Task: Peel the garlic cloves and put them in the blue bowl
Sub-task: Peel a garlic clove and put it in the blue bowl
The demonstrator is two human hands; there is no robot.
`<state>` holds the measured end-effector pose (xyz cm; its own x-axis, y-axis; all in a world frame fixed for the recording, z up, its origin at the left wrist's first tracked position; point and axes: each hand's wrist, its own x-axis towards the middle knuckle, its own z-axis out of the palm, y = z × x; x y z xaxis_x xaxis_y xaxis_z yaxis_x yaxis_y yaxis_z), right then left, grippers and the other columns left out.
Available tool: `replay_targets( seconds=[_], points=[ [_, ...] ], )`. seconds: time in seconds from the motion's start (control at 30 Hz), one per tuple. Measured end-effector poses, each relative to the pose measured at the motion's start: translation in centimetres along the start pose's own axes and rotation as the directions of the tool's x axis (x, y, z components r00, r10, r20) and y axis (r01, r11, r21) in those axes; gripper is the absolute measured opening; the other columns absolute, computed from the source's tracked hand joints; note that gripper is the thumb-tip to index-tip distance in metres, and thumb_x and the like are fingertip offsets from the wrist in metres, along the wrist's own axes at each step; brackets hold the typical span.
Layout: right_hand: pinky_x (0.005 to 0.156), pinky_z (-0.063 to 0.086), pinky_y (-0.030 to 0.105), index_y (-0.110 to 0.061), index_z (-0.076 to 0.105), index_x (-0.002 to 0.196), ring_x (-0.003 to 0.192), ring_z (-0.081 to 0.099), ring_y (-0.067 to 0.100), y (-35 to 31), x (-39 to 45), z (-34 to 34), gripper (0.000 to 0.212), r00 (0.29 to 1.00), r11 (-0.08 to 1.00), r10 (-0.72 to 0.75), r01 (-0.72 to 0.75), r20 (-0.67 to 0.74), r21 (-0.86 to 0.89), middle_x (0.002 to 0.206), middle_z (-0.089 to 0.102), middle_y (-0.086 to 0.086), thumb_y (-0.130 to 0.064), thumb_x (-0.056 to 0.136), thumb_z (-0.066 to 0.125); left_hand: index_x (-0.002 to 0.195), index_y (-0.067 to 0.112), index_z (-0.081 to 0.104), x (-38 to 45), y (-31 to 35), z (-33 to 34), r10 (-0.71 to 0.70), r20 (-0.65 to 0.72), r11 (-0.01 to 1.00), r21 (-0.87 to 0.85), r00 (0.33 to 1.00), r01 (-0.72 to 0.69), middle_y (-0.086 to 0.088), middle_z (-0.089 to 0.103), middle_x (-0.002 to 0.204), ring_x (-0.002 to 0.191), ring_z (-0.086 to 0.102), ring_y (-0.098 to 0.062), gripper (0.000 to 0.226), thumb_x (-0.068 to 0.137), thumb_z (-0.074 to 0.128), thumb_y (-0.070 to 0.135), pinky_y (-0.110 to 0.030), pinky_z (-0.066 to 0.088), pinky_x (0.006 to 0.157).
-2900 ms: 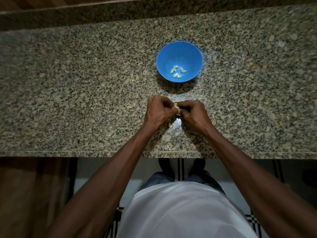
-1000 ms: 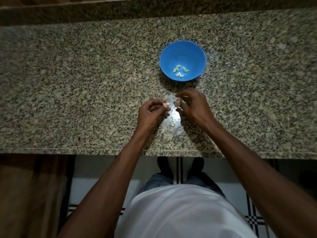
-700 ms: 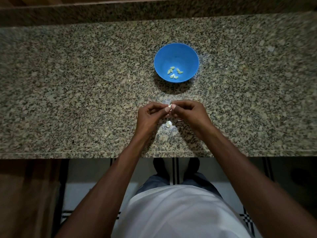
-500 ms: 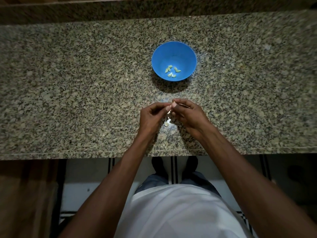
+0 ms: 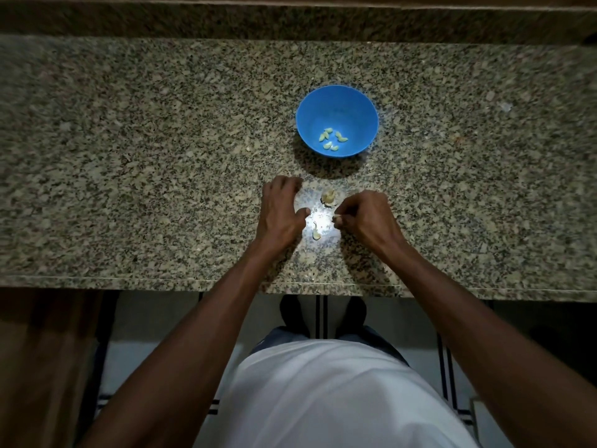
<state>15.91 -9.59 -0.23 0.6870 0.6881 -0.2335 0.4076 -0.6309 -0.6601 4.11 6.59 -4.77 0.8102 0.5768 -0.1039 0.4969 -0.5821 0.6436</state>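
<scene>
The right hand (image 5: pixel 368 221) has its fingers curled and pinches a small pale garlic clove (image 5: pixel 337 217) at the fingertips, low over the granite counter (image 5: pixel 129 156). I cannot tell if this clove is already fully peeled, because it is very small in the view. The left hand (image 5: pixel 281 211) holds nothing; it lies spread with relaxed fingers on the counter, just left of a bright spot of light.

Between the two hands, on the far side, the rest of the garlic bulb (image 5: pixel 328 197) stands on the counter. On the near side, in the bright spot, lies one curved pale piece (image 5: pixel 316 233), maybe a clove or a bit of skin; I cannot say which. The blue bowl (image 5: pixel 336 98) stands farther away, a little to the right of the left hand, and several peeled cloves (image 5: pixel 332 139) lie at its bottom.

The task seems partly done, with more cloves left on the bulb. The risks, as I judge them, are these: the small clove can slip from the pinch and roll on the smooth stone. The light is weak, so a thin rest of skin can stay unseen and go into the bowl. A quick reach to the bowl can also push the light bulb or knock the bowl's rim.
</scene>
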Motion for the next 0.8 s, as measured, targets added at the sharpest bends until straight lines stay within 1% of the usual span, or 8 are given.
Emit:
replay_targets(
  seconds=[0.13,0.2,0.3,0.4,0.5,0.57,0.67,0.8],
  points=[
    [0.060,0.063,0.045,-0.002,0.079,0.079,0.068,0.074,0.029,-0.5,0.4,0.3,0.010,0.999,0.988,-0.034,0.038,0.026,-0.150,0.076,0.076,0.016,0.003,0.078,0.070,0.152,0.017,0.050,0.3,-0.7,-0.5,0.005,0.067,0.991,0.135,0.998,-0.014,-0.014,0.036,0.163,0.151,0.025,-0.036,0.090,0.080,0.047,0.071,-0.056,0.029,0.121],
    [0.059,0.062,0.046,-0.005,0.079,0.079,0.065,0.072,0.030,-0.8,0.4,0.6,0.011,0.999,0.975,-0.040,0.046,0.032,-0.216,0.076,0.075,0.014,0.000,0.079,0.070,0.157,0.021,0.045,0.3,-1.0,-0.5,-0.018,0.111,0.987,0.163,0.994,-0.001,-0.012,0.030,0.168,0.156,0.017,-0.037,0.099,0.077,0.035,0.079,-0.058,0.022,0.124],
    [0.061,0.061,0.039,-0.015,0.079,0.077,0.063,0.066,0.019,-1.1,0.3,0.8,0.014,0.996,0.947,-0.083,0.091,0.040,-0.307,0.077,0.072,0.004,-0.002,0.081,0.075,0.163,0.026,0.034,-0.1,-1.6,-0.2,0.001,0.147,0.975,0.219,0.989,-0.033,-0.008,0.018,0.173,0.160,0.006,-0.035,0.089,0.090,0.032,0.076,-0.060,0.015,0.127],
    [0.057,0.057,0.035,-0.013,0.076,0.081,0.063,0.064,0.020,-1.4,-0.1,0.8,0.012,0.985,0.909,-0.152,0.170,0.077,-0.381,0.077,0.069,0.006,-0.006,0.088,0.070,0.167,0.031,0.018,-0.6,-2.8,0.6,0.059,0.140,0.957,0.274,0.988,-0.096,-0.003,0.003,0.175,0.161,-0.007,-0.029,0.070,0.106,0.037,0.061,-0.056,0.005,0.129],
    [0.050,0.049,0.039,-0.007,0.058,0.071,0.056,0.055,0.025,-1.2,0.0,1.1,0.024,0.969,0.850,-0.227,0.246,0.099,-0.466,0.069,0.057,0.010,-0.008,0.094,0.062,0.167,0.033,0.013,-0.9,-3.1,0.7,0.097,0.128,0.957,0.260,0.987,-0.128,0.000,-0.003,0.175,0.161,-0.012,-0.024,0.068,0.108,0.035,0.058,-0.050,-0.003,0.128],
    [0.048,0.038,0.037,-0.014,0.043,0.068,0.052,0.042,0.022,-1.0,0.2,1.2,0.031,0.951,0.824,-0.290,0.306,0.110,-0.477,0.064,0.045,0.007,-0.004,0.094,0.058,0.167,0.032,0.014,-1.0,-3.2,0.8,0.109,0.118,0.956,0.258,0.987,-0.137,0.000,-0.002,0.175,0.161,-0.012,-0.024,0.067,0.109,0.036,0.057,-0.048,-0.005,0.127],
    [0.047,0.036,0.039,-0.019,0.037,0.070,0.052,0.039,0.022,-1.6,0.4,1.0,0.037,0.928,0.801,-0.337,0.371,0.157,-0.471,0.061,0.033,0.003,0.002,0.093,0.057,0.167,0.032,0.012,-1.1,-3.2,1.0,0.097,0.119,0.957,0.260,0.988,-0.125,0.000,-0.004,0.175,0.161,-0.013,-0.025,0.066,0.109,0.036,0.055,-0.048,-0.005,0.128],
    [0.062,0.029,0.039,-0.013,0.042,0.080,0.066,0.039,0.025,-3.2,0.5,0.9,0.027,0.920,0.769,-0.314,0.392,0.235,-0.505,0.068,0.029,0.003,0.002,0.099,0.054,0.167,0.032,0.012,-1.0,-3.2,1.2,0.092,0.116,0.959,0.257,0.989,-0.119,0.000,-0.004,0.175,0.161,-0.013,-0.025,0.066,0.110,0.036,0.053,-0.047,-0.008,0.127]
  ],
)
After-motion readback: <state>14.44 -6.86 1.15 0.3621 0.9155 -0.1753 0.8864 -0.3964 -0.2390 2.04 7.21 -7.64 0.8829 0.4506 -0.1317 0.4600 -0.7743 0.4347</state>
